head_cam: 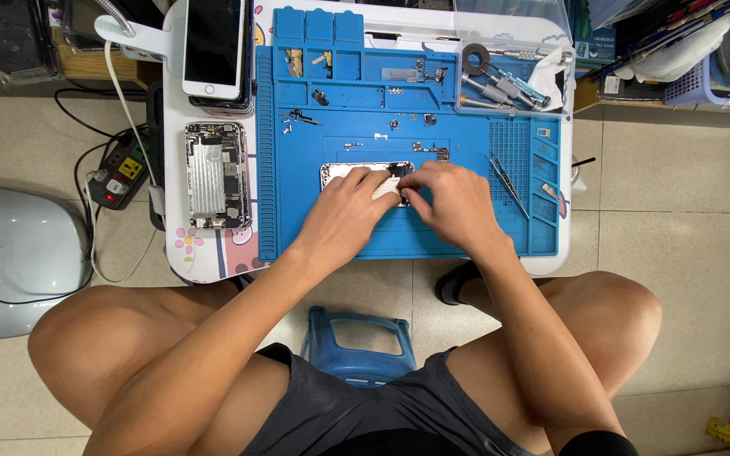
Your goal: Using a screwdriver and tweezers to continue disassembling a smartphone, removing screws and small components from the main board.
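Note:
An opened phone body point(337, 171) lies flat in the middle of a blue repair mat point(466, 236). My left hand point(346, 211) rests on its lower left part, fingers curled over it. My right hand point(452, 199) presses on the phone's right end, fingertips meeting the left hand's. Most of the phone is hidden under both hands, and I cannot tell whether a small tool or part sits between the fingers.
Tweezers point(507, 181) lie right of my hands. Several small screws and parts dot the mat's upper trays. A clear box of screwdrivers point(500, 83) stands at the back right. An opened phone chassis point(216, 175) and a white phone point(213, 44) lie left of the mat. A power strip point(120, 173) is on the floor.

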